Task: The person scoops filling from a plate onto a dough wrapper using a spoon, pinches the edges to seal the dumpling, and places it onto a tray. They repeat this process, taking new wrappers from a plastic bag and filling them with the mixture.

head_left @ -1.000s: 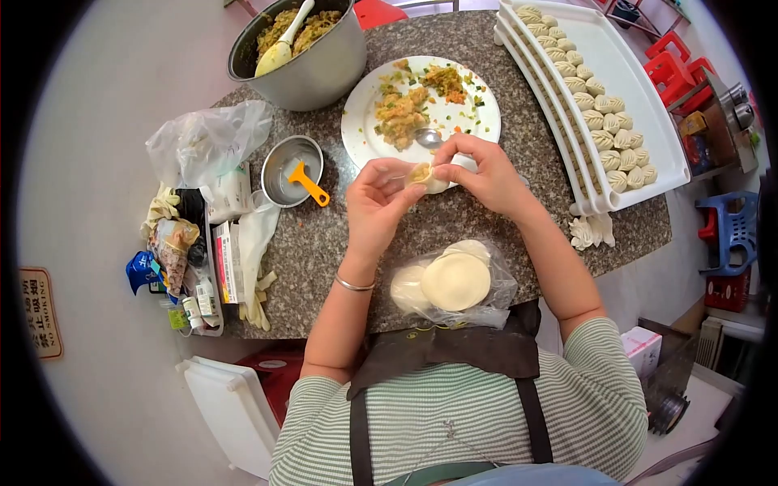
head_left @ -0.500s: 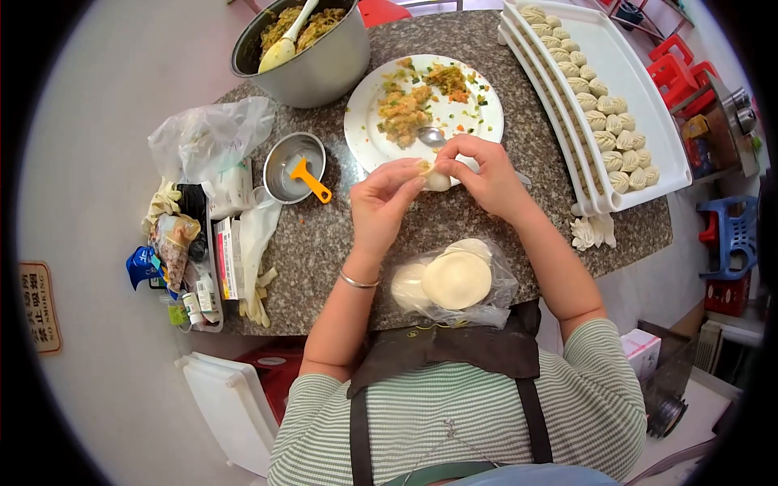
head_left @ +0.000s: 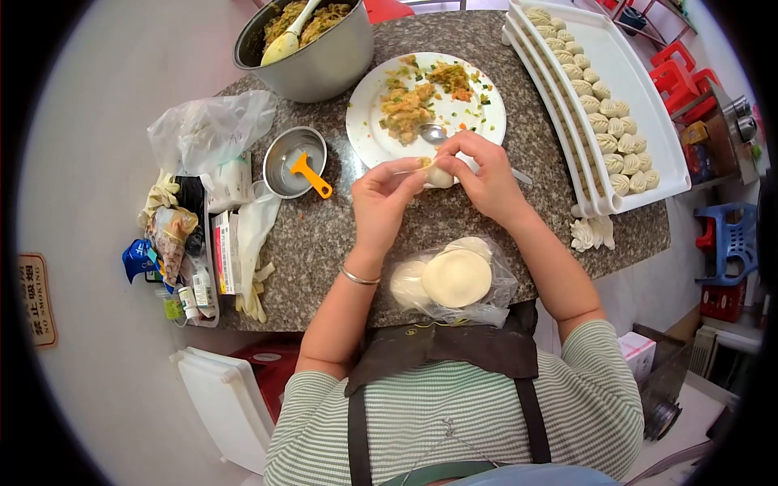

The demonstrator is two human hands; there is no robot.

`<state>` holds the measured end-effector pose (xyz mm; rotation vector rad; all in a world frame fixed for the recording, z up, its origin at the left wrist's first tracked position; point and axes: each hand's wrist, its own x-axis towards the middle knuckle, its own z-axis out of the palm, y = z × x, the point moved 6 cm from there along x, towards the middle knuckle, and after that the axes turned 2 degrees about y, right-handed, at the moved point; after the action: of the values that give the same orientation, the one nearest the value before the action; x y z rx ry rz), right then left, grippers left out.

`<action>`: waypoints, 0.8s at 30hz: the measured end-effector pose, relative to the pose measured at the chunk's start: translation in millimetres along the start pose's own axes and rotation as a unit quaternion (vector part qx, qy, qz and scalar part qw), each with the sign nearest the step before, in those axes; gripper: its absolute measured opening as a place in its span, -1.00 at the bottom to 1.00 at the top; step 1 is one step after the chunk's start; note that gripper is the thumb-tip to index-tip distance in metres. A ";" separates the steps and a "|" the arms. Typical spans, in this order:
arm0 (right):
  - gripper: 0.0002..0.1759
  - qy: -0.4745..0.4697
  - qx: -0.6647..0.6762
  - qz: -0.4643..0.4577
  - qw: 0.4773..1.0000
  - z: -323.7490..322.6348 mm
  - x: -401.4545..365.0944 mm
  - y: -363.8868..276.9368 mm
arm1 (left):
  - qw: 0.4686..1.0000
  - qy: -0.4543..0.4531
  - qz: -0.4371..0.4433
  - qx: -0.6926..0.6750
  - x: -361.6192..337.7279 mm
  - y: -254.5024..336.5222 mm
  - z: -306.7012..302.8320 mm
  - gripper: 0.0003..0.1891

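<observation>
Between my two hands, over the near rim of the white plate [head_left: 356, 121], is a partly folded dumpling [head_left: 438, 176] with a bit of filling showing at its left end. My left hand [head_left: 382, 194] pinches its left side. My right hand [head_left: 484, 176] grips the right side, thumb and forefinger together on the dough edge. On the plate lie two heaps of filling [head_left: 405, 109] and a metal spoon [head_left: 433, 133]. Closer to me, round dough wrappers [head_left: 457, 277] are stacked on a clear plastic bag.
Stacked white trays [head_left: 640, 121] hold rows of pleated dumplings [head_left: 613, 130] at the right. A pot [head_left: 324, 61] of filling stands at the back left. Left of the plate is a metal bowl [head_left: 279, 166] with an orange-handled scraper [head_left: 310, 176]. Dough scraps [head_left: 592, 233] lie near the trays.
Both hands stay at nearly the same place, still pinching the dumpling. Its dough looks slightly turned between the fingers. The whole view has shifted a little.
</observation>
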<state>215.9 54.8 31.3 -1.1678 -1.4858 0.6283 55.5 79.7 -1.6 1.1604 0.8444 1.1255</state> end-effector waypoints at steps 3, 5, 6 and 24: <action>-0.84 -0.053 0.012 0.050 0.997 -1.7 1.2 4.6 | 1.000 -0.026 0.007 -0.009 -0.2 -1.4 1.6 -0.83; -0.85 -0.053 0.006 0.031 0.998 -0.9 2.3 -2.5 | 0.998 -0.043 0.031 -0.022 -1.3 5.2 7.0 -0.84; -0.85 -0.051 0.001 0.012 0.999 0.0 2.3 -6.3 | 0.998 -0.043 0.030 -0.022 -1.2 5.3 7.0 -0.84; -0.86 -0.049 -0.019 -0.007 0.999 1.0 1.1 -8.2 | 0.997 -0.056 0.053 -0.009 -1.3 8.9 7.1 -0.85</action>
<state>212.3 52.9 38.6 -1.1702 -1.5925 0.6580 59.8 76.8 8.6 1.2537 0.6917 1.1416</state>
